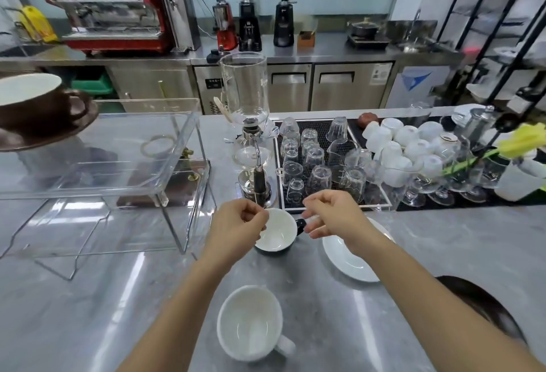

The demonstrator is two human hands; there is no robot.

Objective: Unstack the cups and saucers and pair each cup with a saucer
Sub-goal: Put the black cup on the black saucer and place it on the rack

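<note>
Between both hands (pixel 236 225) (pixel 334 215), each pinching it, 1 dark cup (pixel 276 234), white inside

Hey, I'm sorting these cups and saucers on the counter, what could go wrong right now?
1. The dark cup sits just in front of the glass siphon brewer; lifting it carelessly might knock the brewer.
2. The right hand hovers close to the tray of upturned glasses; a quick swing could topple some.
3. The white cup stands on bare counter between your forearms, so an arm could bump it.
</note>
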